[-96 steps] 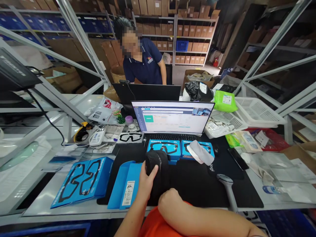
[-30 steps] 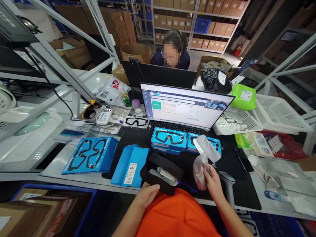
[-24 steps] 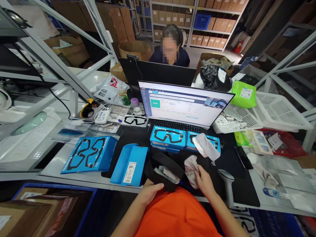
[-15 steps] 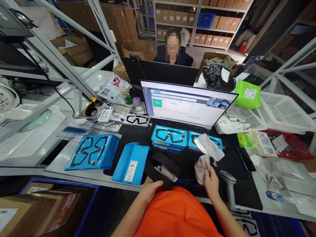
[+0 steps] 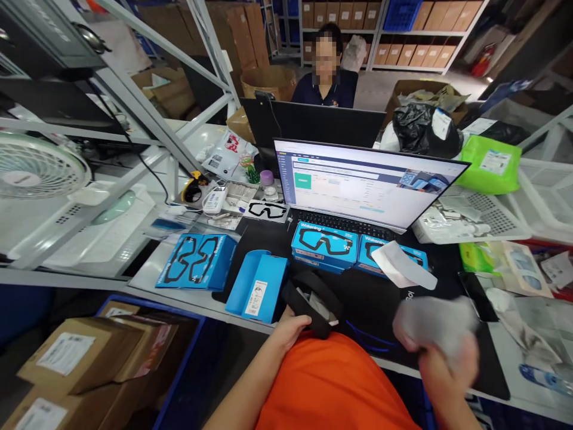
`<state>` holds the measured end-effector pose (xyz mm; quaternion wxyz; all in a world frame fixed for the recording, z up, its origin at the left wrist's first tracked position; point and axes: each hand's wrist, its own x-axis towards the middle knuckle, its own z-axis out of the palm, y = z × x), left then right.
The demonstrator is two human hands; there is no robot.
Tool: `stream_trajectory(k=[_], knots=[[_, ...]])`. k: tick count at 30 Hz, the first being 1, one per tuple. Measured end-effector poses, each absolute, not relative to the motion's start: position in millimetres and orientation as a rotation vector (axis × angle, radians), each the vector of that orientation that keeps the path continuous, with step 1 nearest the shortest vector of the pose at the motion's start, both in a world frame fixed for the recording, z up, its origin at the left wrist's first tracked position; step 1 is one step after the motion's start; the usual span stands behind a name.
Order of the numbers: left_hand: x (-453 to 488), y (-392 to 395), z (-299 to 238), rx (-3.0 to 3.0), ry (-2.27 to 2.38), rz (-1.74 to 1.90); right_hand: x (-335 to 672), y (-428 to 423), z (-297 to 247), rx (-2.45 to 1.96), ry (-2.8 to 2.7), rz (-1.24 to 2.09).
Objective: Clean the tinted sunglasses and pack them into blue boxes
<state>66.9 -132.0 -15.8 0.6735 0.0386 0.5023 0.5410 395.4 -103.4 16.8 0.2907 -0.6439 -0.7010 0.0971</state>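
Observation:
My left hand (image 5: pixel 290 327) is closed on the near edge of an open black case (image 5: pixel 313 300) at the front of the black desk mat (image 5: pixel 371 301); something pale lies inside the case. My right hand (image 5: pixel 447 358), blurred by motion, is raised at the lower right and grips a grey-white cloth (image 5: pixel 432 325). A thin blue cord (image 5: pixel 364 334) lies on the mat between the hands. An opened blue box (image 5: pixel 257 286) stands just left of the case. Two blue goggle boxes (image 5: pixel 324 245) sit before the laptop, one with a white pouch (image 5: pixel 403 266) on it.
A laptop (image 5: pixel 364 185) stands behind the boxes, and a person sits opposite behind a black monitor (image 5: pixel 313 122). Another blue goggle box (image 5: pixel 197 261) lies left. A fan (image 5: pixel 38 170) is far left. A white basket (image 5: pixel 474 218) is right. A blue crate of parcels (image 5: pixel 89 358) sits below.
My right hand has swung to the right and up with the cloth and is now blurred. The view has turned left and down; the left hand stays on the case.

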Motion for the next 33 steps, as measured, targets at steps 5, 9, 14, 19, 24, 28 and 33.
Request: stream_trajectory(k=[5, 9, 14, 19, 24, 28, 33], knots=[[67.2, -126.4, -23.1, 0.078, 1.165, 1.171, 357.7, -79.5, -47.4, -1.746, -2.145, 0.447], [66.8, -120.7, -33.2, 0.076, 1.165, 1.131, 351.6, -74.4, -76.3, -1.865, -2.293, 0.406], [69.1, -116.3, -46.6, 0.048, 1.145, 1.113, 329.4, -55.1, -46.2, -1.677, -2.282, 0.354], [69.7, -113.7, -55.1, 0.015, 1.134, 1.126, 284.9, -68.4, -13.0, -1.027, -2.316, 1.078], [65.1, -114.1, -50.9, 0.000, 1.023, 1.126, 255.5, -58.2, -14.4, -0.951, -2.366, 1.423], [59.1, -116.4, -45.0, 0.003, 0.888, 1.132, 255.8, -41.0, -17.6, -0.977, -2.404, 1.501], [53.8, -118.6, -39.0, 0.009, 0.785, 1.098, 264.1, -36.8, -0.9, -0.893, -2.487, 1.617]])
